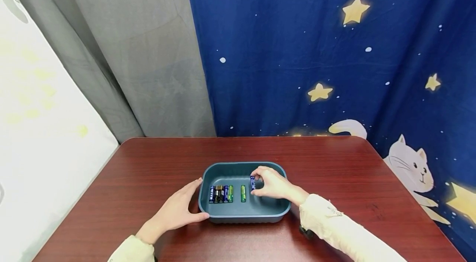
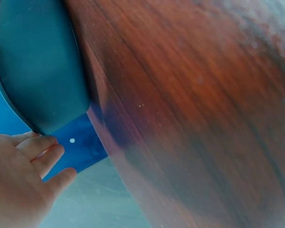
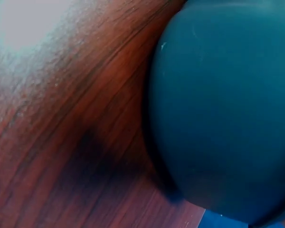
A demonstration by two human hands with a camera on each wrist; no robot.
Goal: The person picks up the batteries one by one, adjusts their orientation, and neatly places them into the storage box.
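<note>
A teal plastic bin (image 1: 245,210) holds several small batteries. Over the right part of its floor, my right hand (image 1: 270,182) pinches a blue battery (image 1: 252,183) between thumb and fingers, the battery standing lengthwise toward the far wall. Left of that lies a single green battery (image 1: 243,193). Farther left, blue, dark-and-gold and green batteries form a side-by-side row (image 1: 221,194). My left hand (image 1: 177,208) rests against the bin's left end, thumb near the front corner and fingertips (image 2: 47,140) at the rim. In the right wrist view the bin's outer wall (image 3: 223,109) hides the right hand.
The bin stands on a reddish-brown wooden table (image 1: 167,158) with rounded far corners. Behind it hang a grey curtain (image 1: 148,47) and a blue curtain (image 1: 275,67) with stars and a cat. A white patterned surface (image 1: 44,138) borders the left side.
</note>
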